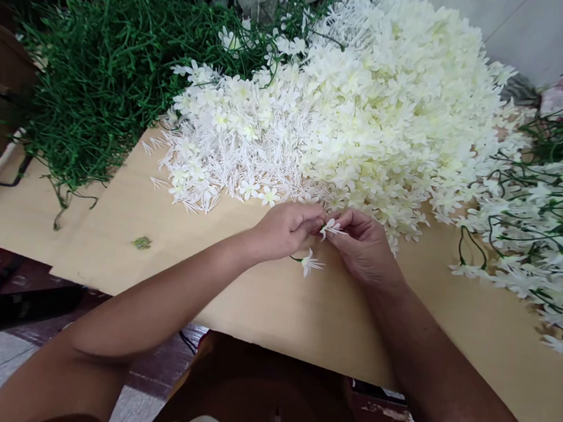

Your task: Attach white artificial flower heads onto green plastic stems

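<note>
Head view: my left hand (287, 228) and right hand (363, 246) meet at the table's (156, 251) middle, fingertips pinching one small white flower (331, 227) between them. A second blossom on a green stem (309, 262) hangs just below my left hand. White flower pile (353, 104) lies just beyond; green stems heap (105, 65) far left.

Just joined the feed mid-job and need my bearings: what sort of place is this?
Probably a small workshop for assembling artificial flowers. A big heap of loose white plastic blossoms lies on a pale wooden tabletop, with a pile of bare green plastic stems beside it and finished flowered green sprigs at the right.
</note>
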The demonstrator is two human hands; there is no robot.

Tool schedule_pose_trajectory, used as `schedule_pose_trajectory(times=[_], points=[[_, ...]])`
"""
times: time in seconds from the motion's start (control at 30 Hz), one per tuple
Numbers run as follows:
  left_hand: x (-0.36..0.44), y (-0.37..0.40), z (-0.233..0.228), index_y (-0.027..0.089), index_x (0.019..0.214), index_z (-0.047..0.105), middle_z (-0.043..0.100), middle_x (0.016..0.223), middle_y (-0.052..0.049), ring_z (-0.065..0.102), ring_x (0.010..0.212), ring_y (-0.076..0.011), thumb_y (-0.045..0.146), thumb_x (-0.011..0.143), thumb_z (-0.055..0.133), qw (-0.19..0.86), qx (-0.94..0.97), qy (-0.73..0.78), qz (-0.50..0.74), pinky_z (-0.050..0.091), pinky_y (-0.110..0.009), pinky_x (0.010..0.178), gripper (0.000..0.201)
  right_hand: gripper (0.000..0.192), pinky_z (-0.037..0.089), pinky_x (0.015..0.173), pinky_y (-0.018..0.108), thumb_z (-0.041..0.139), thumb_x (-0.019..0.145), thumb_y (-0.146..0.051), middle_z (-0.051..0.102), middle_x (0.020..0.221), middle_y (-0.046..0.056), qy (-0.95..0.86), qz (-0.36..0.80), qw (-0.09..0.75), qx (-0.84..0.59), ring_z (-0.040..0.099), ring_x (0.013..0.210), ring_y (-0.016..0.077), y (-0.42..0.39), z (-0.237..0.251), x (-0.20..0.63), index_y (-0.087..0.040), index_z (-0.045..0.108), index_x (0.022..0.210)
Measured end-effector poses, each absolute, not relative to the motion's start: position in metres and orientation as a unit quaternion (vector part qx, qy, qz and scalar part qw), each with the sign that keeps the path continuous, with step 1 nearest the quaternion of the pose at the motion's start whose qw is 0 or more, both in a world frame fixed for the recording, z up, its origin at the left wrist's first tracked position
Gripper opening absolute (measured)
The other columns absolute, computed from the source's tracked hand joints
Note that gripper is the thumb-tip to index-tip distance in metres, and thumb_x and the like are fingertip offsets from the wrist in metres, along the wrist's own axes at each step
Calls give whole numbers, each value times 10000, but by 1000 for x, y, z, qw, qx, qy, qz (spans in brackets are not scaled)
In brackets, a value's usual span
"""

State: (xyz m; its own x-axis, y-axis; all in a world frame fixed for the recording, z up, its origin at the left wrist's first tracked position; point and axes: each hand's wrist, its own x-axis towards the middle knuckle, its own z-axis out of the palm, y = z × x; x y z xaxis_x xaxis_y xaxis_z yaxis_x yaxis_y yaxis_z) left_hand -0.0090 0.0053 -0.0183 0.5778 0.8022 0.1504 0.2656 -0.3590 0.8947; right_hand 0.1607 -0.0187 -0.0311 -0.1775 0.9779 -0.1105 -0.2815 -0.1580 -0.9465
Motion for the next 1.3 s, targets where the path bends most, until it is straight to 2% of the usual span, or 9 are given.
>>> schedule_pose_trajectory(times=[0.27,0.57,0.7,0.93,1.13,1.3], points=[[-8,3,-19,168,672,494,489,630,14,478,614,-110,222,887,392,415,783,377,270,377,-227,608,244,288,537,701,278,892,559,-339,692,733,-24,-418,642,489,-416,633,673,109,-19,-30,161,-215,636,604],[-9,2,-20,166,687,515,509,631,18,494,611,-113,128,847,412,399,795,375,259,386,-233,605,194,311,544,676,286,895,533,-348,694,728,-12,-415,630,498,-428,641,667,122,-19,-30,158,-211,622,590],[-6,2,-19,171,692,486,477,617,23,457,596,-111,198,891,397,417,777,382,277,355,-233,585,220,313,536,682,278,894,542,-361,688,704,-19,-417,624,502,-429,637,662,118,-18,-30,158,-212,623,597],[-10,3,-10,172,659,456,468,624,10,450,611,-111,419,956,369,485,749,365,266,352,-235,588,396,322,561,758,322,906,535,-342,681,696,-32,-395,671,485,-398,661,685,136,-15,-25,161,-214,620,609],[-17,6,-5,156,722,524,542,707,-17,502,685,-120,345,952,358,518,756,311,252,392,-245,653,341,331,584,766,387,908,533,-352,689,683,-33,-377,705,469,-375,683,668,165,-14,-20,164,-217,615,607],[-16,7,-8,175,691,454,465,669,2,458,667,-120,380,952,359,530,755,300,245,375,-246,634,345,285,593,773,378,902,549,-329,702,705,-25,-383,711,449,-382,685,679,159,-13,-23,169,-222,647,620]])
